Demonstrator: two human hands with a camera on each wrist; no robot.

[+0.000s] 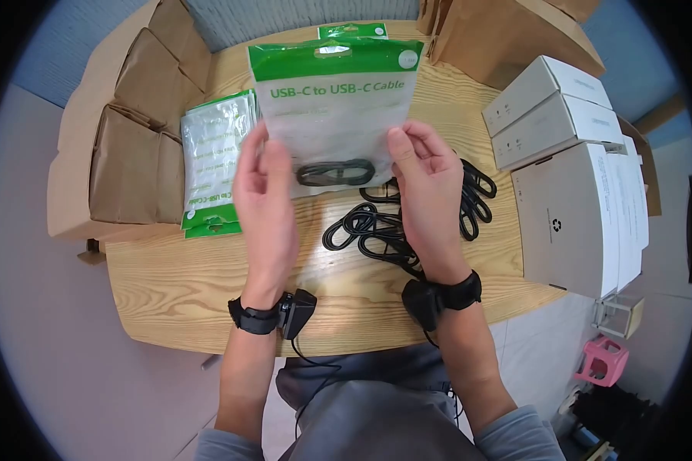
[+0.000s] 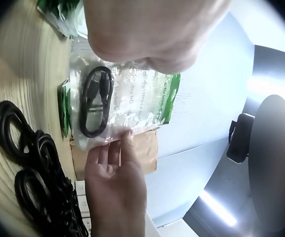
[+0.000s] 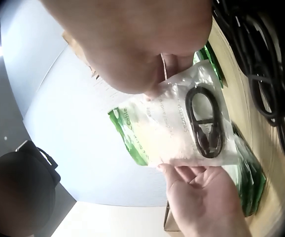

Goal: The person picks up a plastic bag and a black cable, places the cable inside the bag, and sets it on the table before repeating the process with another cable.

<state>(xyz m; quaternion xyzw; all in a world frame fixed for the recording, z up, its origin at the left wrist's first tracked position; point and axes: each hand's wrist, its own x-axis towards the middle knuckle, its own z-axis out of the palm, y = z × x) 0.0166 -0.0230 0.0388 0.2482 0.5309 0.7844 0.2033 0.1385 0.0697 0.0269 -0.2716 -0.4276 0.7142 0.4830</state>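
Cable pouch point(image 1: 333, 107) — green-topped, clear, coiled cable inside

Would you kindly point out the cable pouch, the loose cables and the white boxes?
cable pouch point(image 1: 334, 84), head view, printed front.
loose cables point(image 1: 365, 227), head view, a coil's middle.
white boxes point(image 1: 569, 207), head view, largest box's face.

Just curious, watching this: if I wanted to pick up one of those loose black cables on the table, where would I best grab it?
Probably from above, pinching across one coil's bunched strands in the loose black cables. They lie flat and tangled on the table, so lift the outermost coil. Both hands are busy with the bag.
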